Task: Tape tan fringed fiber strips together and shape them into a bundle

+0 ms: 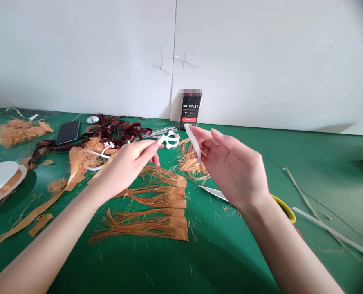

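Two white strips, one per hand, pinched above green mat (pixel 322 163)

Left hand (pixel 128 169): fingertips closed on short white strip (pixel 160 141). Right hand (pixel 233 167): thumb and forefinger shut on longer white strip (pixel 193 143), other fingers spread. Orange fibre fringes (pixel 178 203) lined up below. Risk: strip slipping from pinch, lost among loose fibres; exposed blade of scissors (pixel 284 207) near right wrist, nick possible if knocked. White reel (pixel 0 179) at far left, wound with orange tape (pixel 3 195).

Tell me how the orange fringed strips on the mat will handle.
The orange fringed strips will probably be floppy and light: their thin fibres trail in loose curves over the green mat. The flat band at one end may hold stiffer. Loose strands may shed, as stray fibres lie nearby.
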Motion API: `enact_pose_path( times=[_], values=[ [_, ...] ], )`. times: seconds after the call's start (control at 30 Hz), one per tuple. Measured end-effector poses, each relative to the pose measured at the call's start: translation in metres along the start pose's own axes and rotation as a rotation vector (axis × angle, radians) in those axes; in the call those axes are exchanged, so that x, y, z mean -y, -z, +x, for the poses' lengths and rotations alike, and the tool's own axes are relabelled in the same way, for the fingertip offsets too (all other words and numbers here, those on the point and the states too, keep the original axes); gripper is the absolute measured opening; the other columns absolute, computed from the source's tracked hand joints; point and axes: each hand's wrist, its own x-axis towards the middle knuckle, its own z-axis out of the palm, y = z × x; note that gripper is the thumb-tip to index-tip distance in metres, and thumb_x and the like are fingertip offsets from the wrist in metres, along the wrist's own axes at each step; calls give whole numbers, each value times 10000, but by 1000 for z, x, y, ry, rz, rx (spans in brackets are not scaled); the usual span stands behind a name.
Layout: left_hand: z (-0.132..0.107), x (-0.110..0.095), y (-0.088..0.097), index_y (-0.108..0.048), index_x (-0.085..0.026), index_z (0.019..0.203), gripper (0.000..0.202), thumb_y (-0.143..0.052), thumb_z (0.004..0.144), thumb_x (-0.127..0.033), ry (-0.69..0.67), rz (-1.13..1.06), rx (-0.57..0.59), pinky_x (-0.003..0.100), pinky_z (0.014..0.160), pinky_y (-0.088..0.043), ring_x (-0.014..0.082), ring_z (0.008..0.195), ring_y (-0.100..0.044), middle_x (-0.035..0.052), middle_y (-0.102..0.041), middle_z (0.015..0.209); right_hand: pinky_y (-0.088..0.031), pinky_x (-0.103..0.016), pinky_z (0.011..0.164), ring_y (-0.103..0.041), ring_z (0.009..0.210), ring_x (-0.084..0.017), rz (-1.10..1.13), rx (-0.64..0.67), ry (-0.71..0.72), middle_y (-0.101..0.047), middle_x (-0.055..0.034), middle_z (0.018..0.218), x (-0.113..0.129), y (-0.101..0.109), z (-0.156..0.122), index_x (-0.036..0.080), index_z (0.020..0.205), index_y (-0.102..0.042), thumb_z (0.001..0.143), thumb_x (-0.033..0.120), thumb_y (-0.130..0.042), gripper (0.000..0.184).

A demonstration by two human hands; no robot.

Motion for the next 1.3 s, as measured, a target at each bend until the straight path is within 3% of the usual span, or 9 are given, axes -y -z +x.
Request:
enact_pose_path(
  times=[0.1, 0.23, 0.4, 0.57, 0.67, 0.83, 1.03, 1.2, 1.3],
  values=[
    [7, 14, -3, -600, -179, 811, 424, -279, 983, -396, -10, 336, -91, 285, 559, -356, 156, 549, -526, 33, -624, 681, -486, -413, 909, -612, 1018, -227, 45, 15, -8, -686, -34, 1000, -2, 0, 0, 256, 1005, -712, 857, 373, -491, 291],
    [19, 41, -8, -637, -137, 884, 401, -273, 972, -282, -40, 752, -184, 408, 728, -407, 311, 837, -598, 140, -656, 765, -477, -413, 937, -601, 1085, -234, 86, 30, -22, -686, -43, 1002, -3, 1, 1, 239, 1012, -708, 844, 335, -521, 269],
    [27, 67, -16, -608, -49, 1141, 383, -335, 928, -213, 3, 728, -185, 507, 850, -412, 391, 1067, -536, 220, -667, 980, -501, -426, 920, -606, 1120, -241, 89, 47, -24, -695, -45, 1084, -2, 1, 0, 240, 1032, -691, 838, 330, -528, 269],
    [17, 37, -19, -419, -114, 1360, 460, -365, 908, -178, -21, 226, -182, 461, 1022, -379, 294, 1237, -469, 148, -525, 1344, -489, -460, 948, -589, 1168, -247, 13, 56, 18, -704, -40, 1115, -3, 3, -1, 246, 1080, -670, 864, 337, -476, 304],
    [1, 2, -19, -443, -231, 1336, 390, -329, 984, -351, -62, -352, 17, 398, 1063, -379, 229, 1271, -471, 60, -533, 1361, -467, -457, 976, -585, 1176, -237, 33, 70, 15, -703, -28, 1128, -3, 4, 0, 252, 1074, -667, 866, 335, -483, 290],
    [-19, -32, -30, -549, -231, 1225, 357, -513, 931, -430, -73, -747, 163, 323, 987, -460, 216, 1186, -558, 68, -608, 1261, -503, -410, 893, -627, 1080, -229, 53, 78, 7, -715, -24, 1077, -3, 0, -3, 247, 1008, -681, 850, 323, -518, 239],
    [-27, -42, -41, -675, -198, 900, 125, -644, 858, -312, 67, -836, 11, 205, 766, -532, 140, 871, -685, -8, -729, 870, -491, -286, 681, -622, 785, -142, 118, 40, -10, -679, 11, 866, -10, -7, -4, 235, 834, -672, 768, 291, -693, 89],
    [-51, -47, -44, -683, -189, 1034, 236, -673, 803, -235, 208, -735, -10, 210, 667, -562, 154, 766, -708, 1, -750, 811, -442, -273, 659, -552, 690, -106, -176, -121, 131, -607, 32, 729, -28, -3, -5, 209, 685, -612, 722, 250, -749, 148],
    [-69, -45, -55, -680, -222, 1050, 258, -672, 793, -244, 234, -652, -22, 200, 608, -560, 144, 712, -701, -8, -749, 820, -440, -279, 658, -551, 709, -111, -341, -85, 145, -617, 14, 777, -39, 2, -12, 199, 714, -627, 730, 280, -750, 148]
  ],
)
